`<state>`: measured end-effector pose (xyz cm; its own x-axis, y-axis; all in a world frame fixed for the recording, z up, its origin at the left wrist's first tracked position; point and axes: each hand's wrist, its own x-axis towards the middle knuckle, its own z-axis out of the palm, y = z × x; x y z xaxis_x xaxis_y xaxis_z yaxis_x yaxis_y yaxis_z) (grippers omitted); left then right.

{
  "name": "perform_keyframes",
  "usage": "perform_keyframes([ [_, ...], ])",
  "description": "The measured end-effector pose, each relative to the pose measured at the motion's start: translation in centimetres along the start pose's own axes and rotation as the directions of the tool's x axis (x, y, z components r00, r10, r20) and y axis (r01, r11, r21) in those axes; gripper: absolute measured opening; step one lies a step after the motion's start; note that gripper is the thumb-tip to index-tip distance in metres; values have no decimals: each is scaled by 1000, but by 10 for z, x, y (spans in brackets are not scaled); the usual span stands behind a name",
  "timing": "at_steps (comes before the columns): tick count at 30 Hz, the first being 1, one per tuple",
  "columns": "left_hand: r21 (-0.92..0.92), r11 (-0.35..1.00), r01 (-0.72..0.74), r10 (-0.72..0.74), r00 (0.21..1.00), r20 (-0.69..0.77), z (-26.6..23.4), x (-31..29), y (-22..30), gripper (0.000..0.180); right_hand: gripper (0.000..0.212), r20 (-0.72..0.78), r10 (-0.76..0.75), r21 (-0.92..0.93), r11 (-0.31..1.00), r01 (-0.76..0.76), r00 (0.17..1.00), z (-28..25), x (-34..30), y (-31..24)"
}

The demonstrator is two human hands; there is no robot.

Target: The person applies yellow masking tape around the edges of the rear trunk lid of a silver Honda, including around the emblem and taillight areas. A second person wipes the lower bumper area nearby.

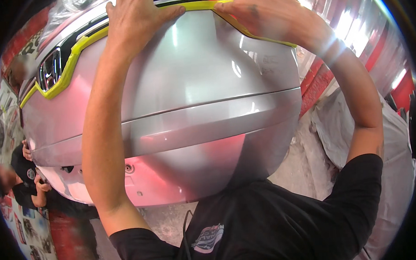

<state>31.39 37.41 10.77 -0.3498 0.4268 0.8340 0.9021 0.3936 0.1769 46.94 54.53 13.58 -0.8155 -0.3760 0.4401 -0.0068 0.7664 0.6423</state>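
A large glossy silver car body panel (183, 80) curves across the view in front of me, with a crease running along it. Yellow-green masking tape (198, 5) borders its upper edge, beside glossy black trim. My left hand (135, 18) lies on that edge, thumb stretched out along the tape and the other fingers reaching up, partly cut off by the frame. Opposite it, my right hand (268, 15) rests on the taped edge, its thumb side against the tape and its palm flat and slightly blurred. A short stretch of tape shows between the two thumbs.
At the left, another person (24, 177) in dark clothes has hands near the panel's end. A glossy dark lamp-like part (50, 69) is outlined in tape. Grey sheeting (345, 130) drapes at the right. Clear plastic (66, 13) hangs at the upper left.
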Motion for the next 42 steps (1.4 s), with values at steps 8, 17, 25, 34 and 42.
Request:
perform_keyframes([
  [8,19,1000,13,-14,998,54,5,2,27,69,9,26,29,-8,1000,-29,999,1,-2,3],
  [17,-33,999,-32,36,990,140,19,20,18,65,8,-64,-26,13,1000,27,998,10,-7,9],
  [25,-10,998,-70,71,993,98,20,15,14,63,18,-217,-155,-94,986,138,964,6,-44,24],
  [34,64,996,-59,48,985,163,12,12,39,67,20,-137,26,3,1000,-26,990,13,-40,11],
  [42,40,989,-140,123,952,280,13,28,40,74,13,-188,-15,92,995,33,982,16,-31,11],
])
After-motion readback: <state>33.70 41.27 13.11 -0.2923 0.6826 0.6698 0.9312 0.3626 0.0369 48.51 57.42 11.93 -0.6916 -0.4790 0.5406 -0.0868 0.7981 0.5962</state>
